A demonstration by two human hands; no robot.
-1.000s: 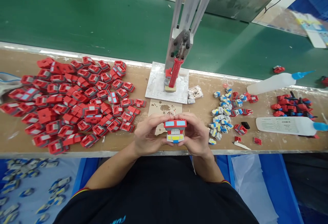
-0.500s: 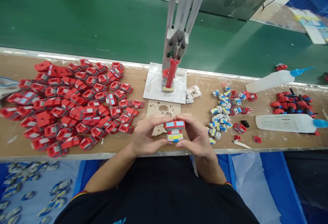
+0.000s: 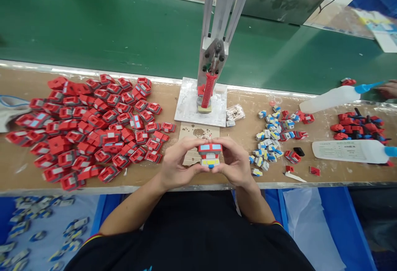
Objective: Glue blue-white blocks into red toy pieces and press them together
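Observation:
Between both hands I hold a small toy robot torso [image 3: 210, 154], with a red upper part, two light-blue windows and a grey, yellow and blue lower part. My left hand [image 3: 180, 161] is closed on its left side, thumb at the lower part and fingers along the top. On the other side my right hand [image 3: 235, 161] grips it the same way. Just beyond my hands lies a stained board [image 3: 200, 131]. To the left spreads a heap of red and grey toy parts [image 3: 93, 126]; small white, blue and yellow parts [image 3: 269, 138] lie to the right.
A lever press with a red handle [image 3: 209, 91] stands on a metal plate [image 3: 186, 101] ahead. Two glue bottles [image 3: 344, 151] lie at the right, near red and black parts [image 3: 356, 124]. Another person's hand [image 3: 389, 89] shows at the right edge. Blue bins [image 3: 338, 221] sit below the table edge.
Both hands still hold the toy torso, which has shifted and tilted slightly. Another person's hand has appeared at the far right, by a glue bottle's tip. The view has moved a little.

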